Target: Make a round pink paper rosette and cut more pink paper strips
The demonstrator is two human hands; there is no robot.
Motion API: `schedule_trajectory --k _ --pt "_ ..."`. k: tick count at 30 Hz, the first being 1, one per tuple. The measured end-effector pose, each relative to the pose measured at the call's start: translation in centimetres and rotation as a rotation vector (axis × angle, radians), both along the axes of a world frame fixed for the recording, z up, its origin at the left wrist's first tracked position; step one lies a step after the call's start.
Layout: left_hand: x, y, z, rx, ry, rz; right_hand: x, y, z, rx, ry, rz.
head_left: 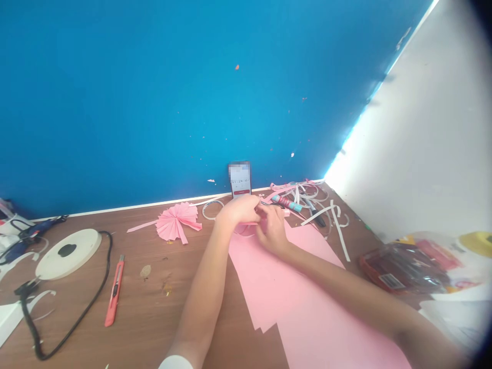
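My left hand [243, 209] and my right hand [272, 226] meet in front of the phone, fingertips closed together. Between them is a small piece of pink paper [246, 224], mostly covered by the fingers. Beneath my right hand and forearm lie large overlapping pink paper sheets [277, 287] with a notched left edge. A pleated pink paper fan [175, 223], spread nearly into a circle, rests left of my hands with a strip trailing from it. Just behind my hands, the phone [240, 179] leans upright against the blue wall.
A red utility knife [114, 294] lies on the wooden table [154, 318]. Farther left are a round white device [69, 254] and its black cable [86, 310]. White strips [339, 230], a glue stick [286, 203] and a black pen [317, 215] clutter the back right. Clear plastic packaging [403, 271] sits at right.
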State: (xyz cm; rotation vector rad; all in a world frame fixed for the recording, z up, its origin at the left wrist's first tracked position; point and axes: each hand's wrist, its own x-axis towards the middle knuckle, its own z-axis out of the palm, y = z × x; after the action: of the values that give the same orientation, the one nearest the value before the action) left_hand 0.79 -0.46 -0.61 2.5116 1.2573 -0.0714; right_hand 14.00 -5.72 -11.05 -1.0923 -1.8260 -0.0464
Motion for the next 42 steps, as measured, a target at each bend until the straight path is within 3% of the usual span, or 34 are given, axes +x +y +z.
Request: schedule_trajectory --k 42 --pt "0.48 -0.14 0.2 0.035 0.054 0.019 0.29 0.12 0.2 -0.068 -0.013 -0.013"
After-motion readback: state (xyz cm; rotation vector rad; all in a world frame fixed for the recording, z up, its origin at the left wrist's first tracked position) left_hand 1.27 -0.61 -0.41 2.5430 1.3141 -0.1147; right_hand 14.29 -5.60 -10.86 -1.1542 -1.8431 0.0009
